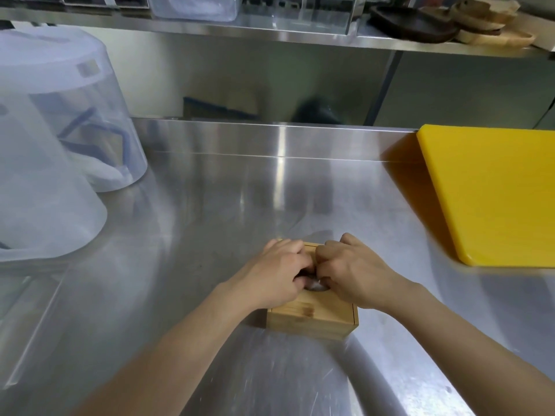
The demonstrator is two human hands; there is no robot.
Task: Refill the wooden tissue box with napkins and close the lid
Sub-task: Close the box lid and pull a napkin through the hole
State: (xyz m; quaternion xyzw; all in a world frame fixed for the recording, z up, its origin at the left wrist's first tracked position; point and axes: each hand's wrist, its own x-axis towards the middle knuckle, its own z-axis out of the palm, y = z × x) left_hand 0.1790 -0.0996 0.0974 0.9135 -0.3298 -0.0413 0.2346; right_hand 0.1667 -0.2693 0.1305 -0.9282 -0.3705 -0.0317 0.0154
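A small wooden tissue box (pixel 312 318) stands on the steel counter, near its front middle. Its lid lies flat on top, with an oval opening in the centre. My left hand (pixel 277 273) and my right hand (pixel 356 273) both rest on the lid, fingers curled and tucked into that opening. A bit of white napkin (pixel 315 285) shows in the opening between my fingers. The hands hide most of the lid and the box's far side.
A thick yellow cutting board (pixel 492 193) lies at the right. Two upturned translucent plastic containers (pixel 54 139) stand at the left. A steel shelf (pixel 270 31) runs above the back, carrying clear bins and wooden plates (pixel 480 22).
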